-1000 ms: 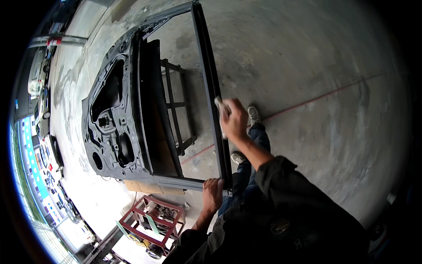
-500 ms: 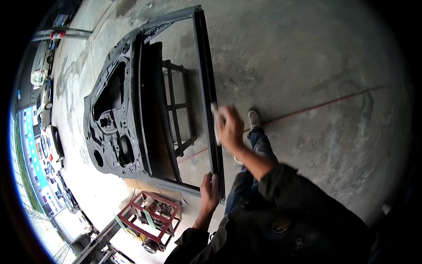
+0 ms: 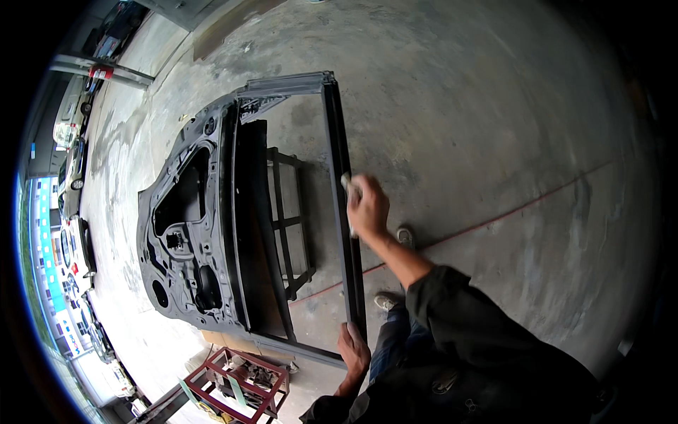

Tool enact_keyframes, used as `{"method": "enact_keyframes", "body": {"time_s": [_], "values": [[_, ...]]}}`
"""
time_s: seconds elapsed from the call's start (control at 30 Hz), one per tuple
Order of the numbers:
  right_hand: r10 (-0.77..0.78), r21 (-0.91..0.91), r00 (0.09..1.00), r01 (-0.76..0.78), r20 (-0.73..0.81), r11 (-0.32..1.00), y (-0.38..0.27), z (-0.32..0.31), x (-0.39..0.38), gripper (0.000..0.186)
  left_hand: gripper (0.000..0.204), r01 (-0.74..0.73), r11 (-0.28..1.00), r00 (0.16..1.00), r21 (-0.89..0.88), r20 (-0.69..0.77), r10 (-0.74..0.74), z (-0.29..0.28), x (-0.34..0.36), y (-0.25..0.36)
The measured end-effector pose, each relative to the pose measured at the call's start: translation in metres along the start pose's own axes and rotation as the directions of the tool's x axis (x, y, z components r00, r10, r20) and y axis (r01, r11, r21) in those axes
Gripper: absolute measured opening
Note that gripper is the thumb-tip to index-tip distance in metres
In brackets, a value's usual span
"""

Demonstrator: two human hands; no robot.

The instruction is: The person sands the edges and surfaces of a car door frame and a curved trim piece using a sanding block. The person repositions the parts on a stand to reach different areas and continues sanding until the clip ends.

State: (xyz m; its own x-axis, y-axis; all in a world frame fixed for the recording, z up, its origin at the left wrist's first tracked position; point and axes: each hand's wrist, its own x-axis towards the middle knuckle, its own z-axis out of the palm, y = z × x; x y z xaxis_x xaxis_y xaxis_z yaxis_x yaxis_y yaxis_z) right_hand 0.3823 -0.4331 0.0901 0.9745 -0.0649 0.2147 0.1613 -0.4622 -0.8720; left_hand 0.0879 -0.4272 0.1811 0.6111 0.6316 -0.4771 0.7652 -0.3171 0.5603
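Note:
A dark grey car door shell lies on a stand, its window frame reaching toward me. My right hand is closed round a pale, narrow pad and has it at the frame's near bar. The pad shows only at its ends; whether it is a sanding pad or a folded cloth I cannot tell. Lower along the same bar, close to the frame's corner, my left hand is wrapped round the edge with its fingers closed. It holds no tool that I can see.
Through the window opening a dark metal stand shows under the door. A maroon metal frame with machinery stands at the lower left. A red line crosses the concrete floor. Parked cars line the far left, past a metal post.
The view has shifted, so the door appears lower. My right hand and the pad remain at the bar, a little nearer the frame's far corner. My left hand keeps its grip near the lower corner.

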Motion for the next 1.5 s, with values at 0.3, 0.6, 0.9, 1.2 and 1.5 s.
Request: {"method": "enact_keyframes", "body": {"time_s": [0.3, 0.6, 0.9, 1.2, 1.5], "values": [[-0.006, -0.144, 0.998, -0.002, -0.055, 0.99, 0.022, 0.082, 0.212, 0.01, 0.04, 0.089, 0.996, 0.996, -0.03, 0.031, -0.088, -0.005, -0.003, 0.009], [-0.08, 0.033, 0.997, 0.08, -0.007, 0.996, 0.016, 0.037, 0.123, 0.013, 0.036, 0.085, 0.996, 0.996, -0.042, 0.017, -0.084, -0.003, -0.003, 0.003], [-0.11, 0.031, 0.994, 0.111, -0.023, 0.993, 0.025, 0.051, 0.162, 0.012, 0.037, 0.07, 0.997, 0.997, -0.023, -0.024, -0.07, -0.003, -0.004, 0.01], [-0.165, -0.079, 0.985, 0.16, -0.053, 0.984, 0.036, 0.082, 0.224, 0.011, 0.042, 0.082, 0.996, 0.997, -0.041, -0.002, -0.082, 0.0, -0.001, 0.004], [-0.115, -0.09, 0.993, 0.114, -0.01, 0.989, 0.016, 0.049, 0.16, 0.01, 0.043, 0.023, 0.997, 0.998, -0.074, 0.064, -0.018, -0.006, 0.001, 0.002]]}}
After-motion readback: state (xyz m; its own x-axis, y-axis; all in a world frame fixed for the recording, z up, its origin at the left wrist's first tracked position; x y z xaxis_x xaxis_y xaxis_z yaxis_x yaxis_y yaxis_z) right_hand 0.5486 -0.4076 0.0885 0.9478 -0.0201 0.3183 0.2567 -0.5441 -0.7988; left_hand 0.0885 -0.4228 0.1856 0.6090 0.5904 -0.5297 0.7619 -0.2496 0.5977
